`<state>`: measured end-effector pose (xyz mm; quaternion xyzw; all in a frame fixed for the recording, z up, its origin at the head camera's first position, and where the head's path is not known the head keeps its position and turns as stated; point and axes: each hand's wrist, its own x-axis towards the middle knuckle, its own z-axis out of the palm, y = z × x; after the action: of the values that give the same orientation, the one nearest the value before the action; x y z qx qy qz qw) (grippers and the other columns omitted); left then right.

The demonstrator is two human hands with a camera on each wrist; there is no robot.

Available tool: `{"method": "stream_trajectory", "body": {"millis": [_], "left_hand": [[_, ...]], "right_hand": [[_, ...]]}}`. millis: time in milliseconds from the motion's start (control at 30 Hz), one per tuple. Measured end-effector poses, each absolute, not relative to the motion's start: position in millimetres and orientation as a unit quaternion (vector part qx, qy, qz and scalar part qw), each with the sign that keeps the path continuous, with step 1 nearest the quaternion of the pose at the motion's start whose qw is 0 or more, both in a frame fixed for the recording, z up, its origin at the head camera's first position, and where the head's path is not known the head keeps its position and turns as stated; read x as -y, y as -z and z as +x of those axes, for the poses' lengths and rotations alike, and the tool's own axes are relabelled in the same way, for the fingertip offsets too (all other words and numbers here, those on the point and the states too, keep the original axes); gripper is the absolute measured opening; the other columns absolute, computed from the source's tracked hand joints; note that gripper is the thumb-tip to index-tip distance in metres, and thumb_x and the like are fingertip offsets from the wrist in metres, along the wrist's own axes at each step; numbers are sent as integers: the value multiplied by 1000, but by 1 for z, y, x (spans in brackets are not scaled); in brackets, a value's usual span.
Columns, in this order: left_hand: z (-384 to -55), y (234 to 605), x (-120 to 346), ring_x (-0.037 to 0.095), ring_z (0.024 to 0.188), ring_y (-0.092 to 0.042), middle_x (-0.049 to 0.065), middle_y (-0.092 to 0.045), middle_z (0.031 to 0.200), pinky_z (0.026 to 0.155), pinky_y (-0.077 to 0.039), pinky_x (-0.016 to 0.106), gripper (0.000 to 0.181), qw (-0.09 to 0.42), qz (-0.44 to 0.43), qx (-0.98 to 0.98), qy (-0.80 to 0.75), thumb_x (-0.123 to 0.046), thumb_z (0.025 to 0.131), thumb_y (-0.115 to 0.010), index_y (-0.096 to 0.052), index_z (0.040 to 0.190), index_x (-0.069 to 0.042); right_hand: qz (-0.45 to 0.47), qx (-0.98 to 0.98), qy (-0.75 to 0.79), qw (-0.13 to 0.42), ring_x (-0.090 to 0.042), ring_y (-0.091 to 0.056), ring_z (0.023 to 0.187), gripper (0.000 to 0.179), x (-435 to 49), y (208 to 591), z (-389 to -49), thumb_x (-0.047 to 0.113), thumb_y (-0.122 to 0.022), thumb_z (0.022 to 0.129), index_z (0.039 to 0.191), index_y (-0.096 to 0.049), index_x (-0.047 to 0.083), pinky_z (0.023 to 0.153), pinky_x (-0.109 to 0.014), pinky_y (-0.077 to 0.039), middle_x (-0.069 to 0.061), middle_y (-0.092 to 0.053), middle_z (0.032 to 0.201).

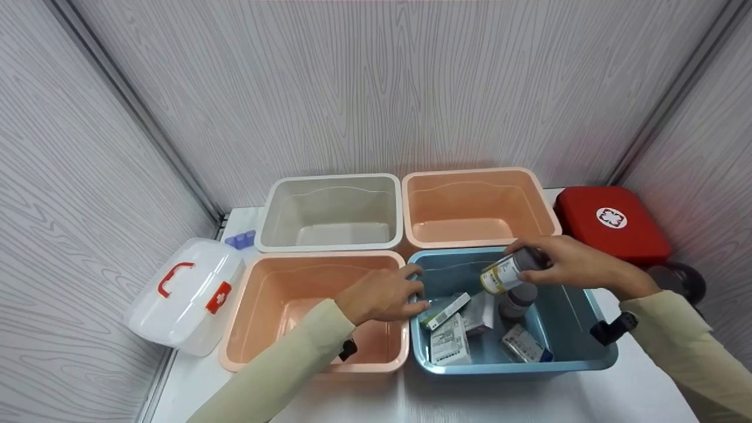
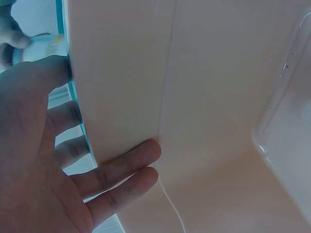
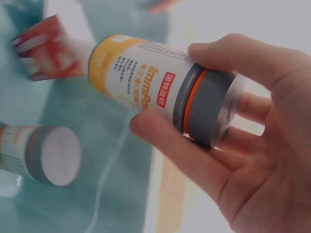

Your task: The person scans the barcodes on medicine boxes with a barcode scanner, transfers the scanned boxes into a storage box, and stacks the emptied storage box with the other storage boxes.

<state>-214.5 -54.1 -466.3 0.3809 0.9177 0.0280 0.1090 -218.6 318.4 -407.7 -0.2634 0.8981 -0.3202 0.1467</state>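
Wood-grain walls (image 1: 364,88), right fingers (image 3: 182,155) gripping tilted bottle (image 3: 141,77)

1 white-yellow bottle (image 3: 163,87) | grey cap (image 3: 208,107) on | tilted | held over blue bin (image 1: 511,368)

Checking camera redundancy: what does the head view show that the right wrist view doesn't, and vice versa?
Only head: the red case, the clear plastic box and the grey bin.
Only right wrist: the orange ring by the cap of the held bottle, and its red label patch.
Both: the right hand gripping that bottle, and a second bottle in the blue bin.
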Motion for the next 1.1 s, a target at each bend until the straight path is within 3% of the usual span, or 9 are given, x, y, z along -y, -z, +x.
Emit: {"method": "stream_trajectory", "body": {"millis": [133, 367, 567, 700, 800, 933, 1100], "left_hand": [[-214, 466, 55, 23, 114, -73, 5, -51, 165, 104, -62, 41, 49, 119, 373, -920, -34, -55, 111, -50, -73, 141, -23], [-214, 465, 57, 23, 116, -71, 4, -49, 167, 105, -61, 41, 50, 125, 368, -921, -35, -56, 111, -49, -71, 143, -24], [-214, 464, 57, 24, 119, -70, 4, -47, 169, 106, -61, 43, 51, 136, 359, -922, -39, -57, 110, -49, -71, 143, -24], [-214, 464, 56, 24, 117, -70, 4, -47, 169, 105, -61, 43, 51, 135, 361, -922, -37, -57, 111, -49, -71, 143, -24], [-213, 465, 57, 24, 112, -71, 5, -50, 166, 101, -63, 41, 50, 126, 366, -921, -35, -56, 111, -49, -73, 140, -23], [-212, 464, 58, 23, 108, -72, 6, -52, 165, 97, -63, 40, 49, 115, 373, -920, -31, -54, 111, -48, -73, 138, -22], [-213, 463, 59, 22, 109, -71, 6, -50, 166, 99, -63, 39, 50, 119, 373, -920, -33, -55, 111, -48, -73, 139, -22]], "right_hand": [[-264, -884, 371, 106, -28, -60, 117, 52, -337, 402, -214, 9, -80, 97, 145, -61, 14, 84, -24, -62, -11, -65, 136], [-293, -846, 443, 29, -17, -48, 131, 56, -363, 409, -208, -13, -73, 93, 144, -57, 3, 93, -19, -58, -1, -54, 150], [-232, -863, 441, -77, -12, -48, 130, 31, -375, 417, -206, -10, -74, 95, 124, -68, -1, 94, -9, -52, 8, -59, 145], [-175, -875, 430, -135, -7, -49, 126, 37, -388, 425, -206, -6, -75, 97, 132, -69, 0, 95, -4, -47, 16, -59, 139], [-137, -878, 433, -151, -4, -49, 129, 42, -398, 435, -205, -4, -77, 97, 138, -69, 1, 98, -4, -43, 19, -58, 140], [-106, -868, 458, -159, -1, -46, 138, 33, -413, 451, -205, -3, -76, 98, 131, -71, -3, 102, -4, -39, 14, -58, 148], [-64, -861, 473, -178, -3, -47, 128, 22, -430, 475, -199, 0, -73, 101, 121, -71, -7, 94, -9, -38, 17, -58, 145]]}}
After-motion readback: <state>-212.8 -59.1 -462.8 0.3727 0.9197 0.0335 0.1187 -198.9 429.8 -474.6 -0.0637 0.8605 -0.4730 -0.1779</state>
